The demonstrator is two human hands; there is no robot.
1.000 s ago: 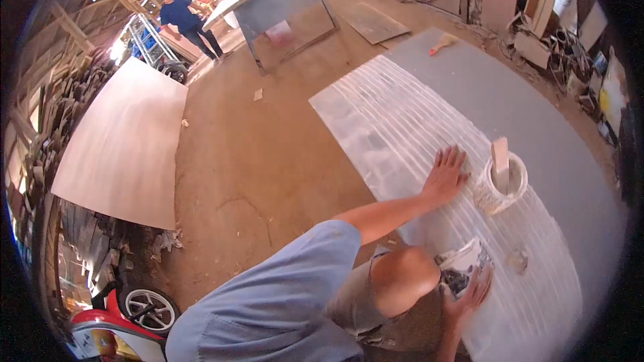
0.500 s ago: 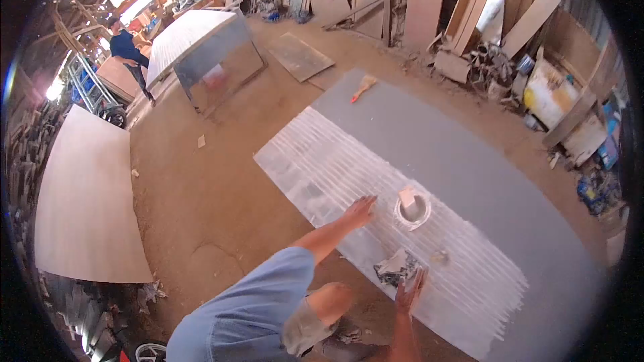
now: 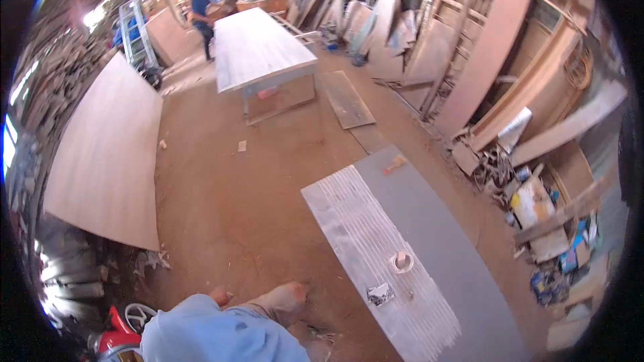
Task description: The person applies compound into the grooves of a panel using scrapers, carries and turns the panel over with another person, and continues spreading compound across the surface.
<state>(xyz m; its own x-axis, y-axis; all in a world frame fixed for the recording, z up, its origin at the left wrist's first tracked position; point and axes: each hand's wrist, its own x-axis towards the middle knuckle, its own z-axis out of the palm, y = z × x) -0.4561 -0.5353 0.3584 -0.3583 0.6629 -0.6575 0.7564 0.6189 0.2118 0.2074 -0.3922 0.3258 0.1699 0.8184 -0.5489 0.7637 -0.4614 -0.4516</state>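
Note:
Neither of my hands can be made out now; only my blue shirt [image 3: 221,335] and bare skin of a leg [image 3: 285,298] show at the bottom. A small blurred skin patch beside the shirt is too unclear to name. Right of me lies a long grey panel [image 3: 456,248] with a ridged whitish coating [image 3: 365,228] along its left part. On the coating stand a round container [image 3: 401,263] with a pale piece in it and a crumpled dark-and-white item [image 3: 380,294]. A brush [image 3: 396,164] rests at the panel's far end.
A pale board [image 3: 111,161] leans at the left. Farther back stands a white-topped table [image 3: 261,47], with a person [image 3: 201,17] in dark clothes behind its left side. Flat boards [image 3: 345,99] lie on the floor. Planks [image 3: 483,60] and scrap line the right wall.
The view has swung and pulled back, so the panel appears lower and farther right. Both hands, which were on or near the coated surface, no longer show there.

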